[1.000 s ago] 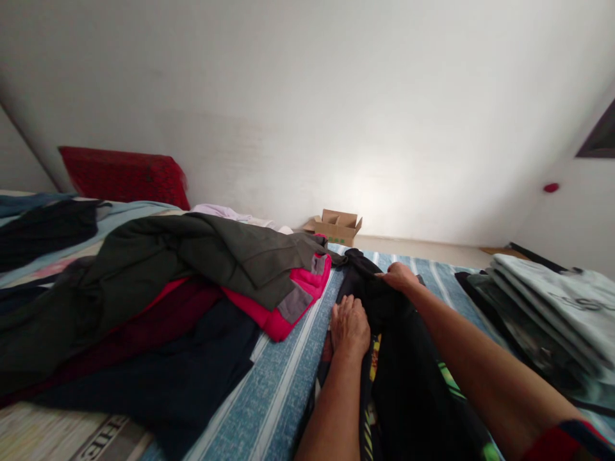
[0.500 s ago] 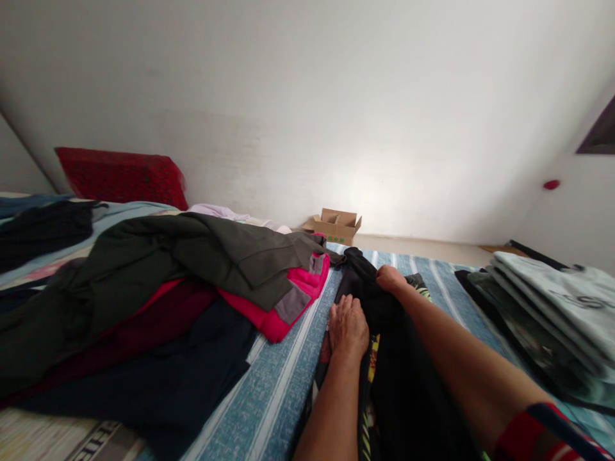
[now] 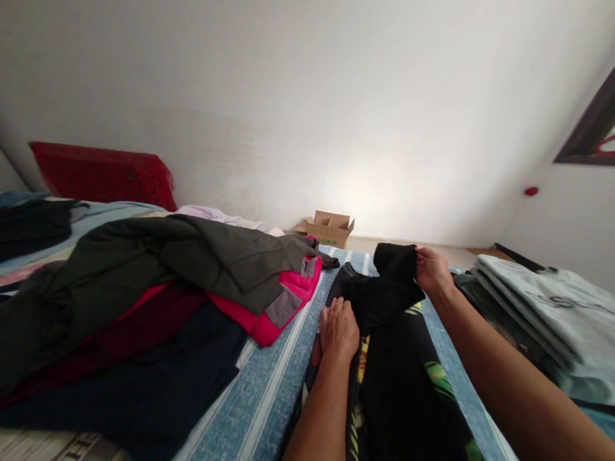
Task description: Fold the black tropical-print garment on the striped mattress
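Observation:
A black garment with yellow and green printed patches lies lengthwise on the blue striped sheet in front of me. My left hand rests flat on its left side, fingers stretched forward. At the far end, my right hand pinches an edge of black cloth and holds it raised, out to the right. The garment's exact kind cannot be made out. Its near end runs out of the frame at the bottom.
To the left is a heap of clothes, with a dark olive garment over red and navy ones. Folded shirts are stacked at the right. A cardboard box and a red patterned bundle sit by the wall.
My right hand has moved right, drawing the black cloth's far end outward and up. More of the green print now shows. My left hand stays on the garment. The view has shifted slightly right.

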